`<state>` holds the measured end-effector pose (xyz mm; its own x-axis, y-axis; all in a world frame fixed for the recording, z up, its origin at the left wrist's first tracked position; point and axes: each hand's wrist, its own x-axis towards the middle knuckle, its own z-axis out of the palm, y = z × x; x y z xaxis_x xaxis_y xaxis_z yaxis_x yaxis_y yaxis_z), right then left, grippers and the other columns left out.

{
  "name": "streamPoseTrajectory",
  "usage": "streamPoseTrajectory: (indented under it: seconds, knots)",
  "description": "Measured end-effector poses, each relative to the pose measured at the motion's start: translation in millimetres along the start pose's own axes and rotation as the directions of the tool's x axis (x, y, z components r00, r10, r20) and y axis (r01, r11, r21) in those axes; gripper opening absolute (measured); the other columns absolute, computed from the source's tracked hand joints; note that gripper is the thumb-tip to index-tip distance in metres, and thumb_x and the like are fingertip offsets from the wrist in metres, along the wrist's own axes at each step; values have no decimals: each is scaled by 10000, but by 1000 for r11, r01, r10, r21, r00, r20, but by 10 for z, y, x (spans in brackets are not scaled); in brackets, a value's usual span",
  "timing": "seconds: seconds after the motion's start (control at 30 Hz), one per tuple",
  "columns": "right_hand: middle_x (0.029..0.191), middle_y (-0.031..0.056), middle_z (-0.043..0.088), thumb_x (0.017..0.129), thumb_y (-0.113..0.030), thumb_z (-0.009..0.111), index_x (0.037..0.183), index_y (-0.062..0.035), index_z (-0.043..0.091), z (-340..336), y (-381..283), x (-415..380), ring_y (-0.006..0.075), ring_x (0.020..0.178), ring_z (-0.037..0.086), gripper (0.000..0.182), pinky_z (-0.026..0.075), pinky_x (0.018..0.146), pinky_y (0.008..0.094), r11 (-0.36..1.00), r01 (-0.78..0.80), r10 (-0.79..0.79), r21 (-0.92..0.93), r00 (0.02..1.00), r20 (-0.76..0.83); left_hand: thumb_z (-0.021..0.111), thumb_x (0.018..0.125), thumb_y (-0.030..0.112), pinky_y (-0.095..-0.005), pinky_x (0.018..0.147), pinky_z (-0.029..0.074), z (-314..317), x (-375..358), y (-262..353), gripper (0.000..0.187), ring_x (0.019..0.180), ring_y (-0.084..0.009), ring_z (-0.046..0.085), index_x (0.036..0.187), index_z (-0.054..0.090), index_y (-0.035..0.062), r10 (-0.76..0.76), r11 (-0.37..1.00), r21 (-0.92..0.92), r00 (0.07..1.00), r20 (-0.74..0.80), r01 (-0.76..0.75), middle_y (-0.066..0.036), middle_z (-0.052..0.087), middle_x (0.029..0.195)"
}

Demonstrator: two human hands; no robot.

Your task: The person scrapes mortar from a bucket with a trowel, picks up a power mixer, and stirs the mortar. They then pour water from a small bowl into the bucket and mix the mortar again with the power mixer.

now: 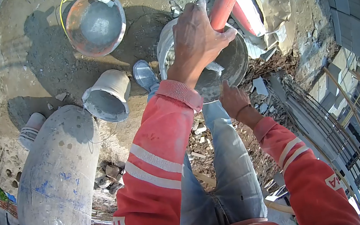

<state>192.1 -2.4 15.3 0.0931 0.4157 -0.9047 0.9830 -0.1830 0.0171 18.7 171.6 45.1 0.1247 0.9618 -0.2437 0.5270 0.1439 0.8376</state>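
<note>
A red cylindrical tool (226, 3) with a black cord at its top end lies at my left hand (198, 38), above a round bucket (236, 62) of grey material. The left hand's fingers and thumb are wrapped against the tool's lower end. At the bucket's near rim is my right hand (235, 101), its index finger pointing up toward the bucket and the other fingers curled; nothing can be made out in it. Part of the bucket's inside is hidden behind the left hand.
An orange-rimmed bucket (96, 26) with a yellow handle stands at upper left. A tipped white bucket (110, 93) lies beside a large grey drum (60, 180). Torn paper bags (274, 6) are at upper right, steel bars (323, 126) at the right.
</note>
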Motion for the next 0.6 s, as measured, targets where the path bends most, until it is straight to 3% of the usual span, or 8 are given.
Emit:
streamPoseTrajectory:
  seconds: [0.07, 0.13, 0.2, 0.27, 0.33, 0.5, 0.57, 0.6]
  knots:
    - [1100, 319, 661, 950, -257, 513, 1316, 14, 477, 148, 227, 127, 486, 1049, 644, 457, 521, 889, 570, 998, -39, 38, 40, 998, 44, 838, 699, 383, -451, 990, 473, 32, -31, 49, 826, 1111, -391, 615, 1307, 520, -77, -12, 1000, -11, 1000, 23, 12, -255, 609, 1214]
    - [1092, 313, 664, 951, -248, 502, 1305, 19, 487, 109, 67, 292, 491, 1066, 637, 444, 526, 888, 570, 994, 103, -101, -35, 994, 50, 842, 702, 365, -444, 987, 475, 35, -24, 26, 820, 1123, -386, 609, 1312, 512, -72, -23, 1000, 14, 1000, -7, 23, -250, 608, 1212]
    - [1116, 294, 668, 952, -240, 485, 1293, -2, 521, 153, 90, 239, 478, 1081, 640, 417, 531, 895, 559, 999, -51, 50, 14, 996, 72, 845, 703, 365, -445, 973, 479, 64, -82, -7, 818, 1117, -380, 608, 1314, 513, -67, 3, 1000, 11, 1000, -29, -2, -243, 610, 1196]
    - [1139, 273, 672, 953, -235, 469, 1330, -35, 501, 684, 493, 801, 459, 1099, 645, 428, 536, 892, 547, 981, 68, -43, -179, 990, 137, 846, 705, 386, -446, 960, 484, 6, -42, -18, 823, 1095, -377, 612, 1310, 516, -65, -22, 1000, 20, 1000, 22, 21, -240, 612, 1181]
    - [1143, 253, 678, 949, -186, 458, 1369, -80, 487, -194, 8, 219, 423, 1073, 667, 434, 546, 855, 544, 994, -64, 75, -94, 990, 121, 844, 707, 400, -446, 954, 485, 10, -7, -51, 828, 1082, -374, 615, 1307, 517, -68, -1, 998, 61, 1000, -5, 1, -240, 613, 1168]
    - [1184, 204, 612, 923, -138, 518, 1396, -134, 489, -763, 168, 3, 362, 928, 695, 474, 576, 723, 451, 927, 138, -215, -348, 958, -192, 836, 713, 417, -443, 939, 489, 49, -35, -55, 822, 1069, -364, 618, 1296, 522, -71, -13, 999, 37, 1000, 8, 13, -233, 618, 1138]
    - [1109, 159, 580, 916, -154, 551, 1339, -77, 525, -919, 329, 150, 316, 834, 700, 431, 580, 621, 407, 697, 251, -563, -671, 772, -296, 844, 695, 439, -430, 945, 490, 89, -50, -79, 850, 1047, -344, 632, 1303, 529, -66, -13, 1000, 28, 999, -44, 14, -216, 631, 1133]
    - [1109, 159, 580, 916, -154, 551, 1339, -77, 525, -966, 309, 215, 316, 834, 700, 431, 580, 621, 407, 694, 257, -564, -673, 775, -286, 844, 695, 439, -430, 945, 490, 85, -52, -77, 850, 1047, -344, 632, 1303, 529, -66, -23, 999, 24, 999, -43, 24, -216, 631, 1133]
